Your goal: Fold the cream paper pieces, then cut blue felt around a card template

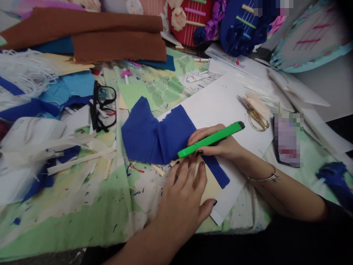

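My right hand is closed around a green utility knife, held at a slant with its black end up to the right. Its lower left end is just above the fingertips of my left hand. That left hand lies flat, fingers stretched, over a pale yellow sheet. Blue crepe paper spreads out to the left of the knife, creased and with a jagged upper edge. A blue strip shows below my right hand. Beneath these is a large white sheet.
Gold-handled scissors and a phone lie at right. Black glasses, paper strips and scraps cover the left of the green-patterned tablecloth. Brown folded material lies behind. Decorated guitar-like shapes stand at the back.
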`<state>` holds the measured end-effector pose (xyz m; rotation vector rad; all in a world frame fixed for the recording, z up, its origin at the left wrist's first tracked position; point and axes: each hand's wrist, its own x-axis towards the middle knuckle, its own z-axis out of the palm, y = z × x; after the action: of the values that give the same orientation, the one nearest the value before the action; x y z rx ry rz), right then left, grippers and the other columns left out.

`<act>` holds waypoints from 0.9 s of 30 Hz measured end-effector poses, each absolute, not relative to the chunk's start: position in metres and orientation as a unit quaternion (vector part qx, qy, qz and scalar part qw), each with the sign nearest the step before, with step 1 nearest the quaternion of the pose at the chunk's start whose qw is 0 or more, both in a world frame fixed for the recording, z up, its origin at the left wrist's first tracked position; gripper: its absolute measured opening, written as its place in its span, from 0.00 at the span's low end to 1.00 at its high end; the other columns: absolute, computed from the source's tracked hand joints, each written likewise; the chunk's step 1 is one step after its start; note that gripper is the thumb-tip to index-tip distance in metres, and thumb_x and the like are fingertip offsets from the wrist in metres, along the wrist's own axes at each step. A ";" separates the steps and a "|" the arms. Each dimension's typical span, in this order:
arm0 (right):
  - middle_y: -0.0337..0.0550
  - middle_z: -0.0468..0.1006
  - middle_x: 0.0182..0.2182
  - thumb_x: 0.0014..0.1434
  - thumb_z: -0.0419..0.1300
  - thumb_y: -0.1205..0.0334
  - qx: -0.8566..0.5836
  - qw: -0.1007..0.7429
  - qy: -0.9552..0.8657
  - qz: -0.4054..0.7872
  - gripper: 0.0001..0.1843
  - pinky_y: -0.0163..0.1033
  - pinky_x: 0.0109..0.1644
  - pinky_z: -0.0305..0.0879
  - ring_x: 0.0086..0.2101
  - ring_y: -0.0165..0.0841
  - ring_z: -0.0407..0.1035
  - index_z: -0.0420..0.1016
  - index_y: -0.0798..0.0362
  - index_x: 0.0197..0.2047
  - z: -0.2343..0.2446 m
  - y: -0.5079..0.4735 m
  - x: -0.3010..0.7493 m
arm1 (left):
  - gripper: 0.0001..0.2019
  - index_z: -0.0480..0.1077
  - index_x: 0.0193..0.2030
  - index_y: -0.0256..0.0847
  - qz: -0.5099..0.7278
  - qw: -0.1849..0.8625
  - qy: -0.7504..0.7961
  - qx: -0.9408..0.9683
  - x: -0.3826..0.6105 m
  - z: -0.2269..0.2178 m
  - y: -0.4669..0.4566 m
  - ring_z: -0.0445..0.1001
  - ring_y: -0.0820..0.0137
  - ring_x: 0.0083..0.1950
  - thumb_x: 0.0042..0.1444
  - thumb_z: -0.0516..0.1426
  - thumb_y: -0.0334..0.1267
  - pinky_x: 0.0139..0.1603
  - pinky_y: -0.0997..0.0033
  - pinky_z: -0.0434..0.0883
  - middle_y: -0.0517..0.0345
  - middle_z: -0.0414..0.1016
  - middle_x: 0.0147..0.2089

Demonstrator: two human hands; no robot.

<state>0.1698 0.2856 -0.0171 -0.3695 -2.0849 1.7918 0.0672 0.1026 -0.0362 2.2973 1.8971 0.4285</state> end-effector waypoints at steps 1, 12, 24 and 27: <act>0.46 0.81 0.37 0.50 0.67 0.67 -0.132 0.184 -0.739 0.635 0.11 0.38 0.43 0.71 0.38 0.34 0.74 0.80 0.55 0.40 -0.017 0.286 0.170 | 0.34 0.54 0.66 0.34 0.142 0.065 0.629 0.762 0.067 -0.036 0.103 0.51 0.53 0.69 0.60 0.47 0.56 0.66 0.51 0.50 0.42 0.51 0.70; 0.47 0.80 0.37 0.49 0.68 0.65 -0.126 0.185 -0.743 0.630 0.12 0.38 0.42 0.71 0.38 0.34 0.74 0.79 0.56 0.39 -0.019 0.287 0.170 | 0.34 0.56 0.65 0.33 0.148 0.054 0.630 0.760 0.067 -0.036 0.102 0.53 0.53 0.68 0.60 0.48 0.56 0.66 0.51 0.51 0.41 0.53 0.69; 0.47 0.80 0.36 0.50 0.67 0.65 -0.119 0.165 -0.757 0.621 0.11 0.37 0.40 0.71 0.37 0.34 0.74 0.79 0.57 0.39 -0.018 0.288 0.168 | 0.33 0.56 0.65 0.34 0.152 0.053 0.630 0.760 0.067 -0.036 0.103 0.55 0.53 0.67 0.60 0.48 0.56 0.66 0.50 0.52 0.41 0.57 0.67; 0.48 0.80 0.36 0.50 0.67 0.67 -0.109 0.165 -0.759 0.620 0.11 0.37 0.40 0.70 0.37 0.34 0.74 0.79 0.57 0.39 -0.018 0.288 0.167 | 0.33 0.57 0.65 0.33 0.152 0.051 0.630 0.760 0.066 -0.036 0.103 0.55 0.53 0.67 0.60 0.48 0.56 0.65 0.50 0.52 0.41 0.57 0.67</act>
<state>0.1673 0.2882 -0.0180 -0.3110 -2.1627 1.7665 0.0665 0.1029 -0.0361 2.3132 1.9167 0.4617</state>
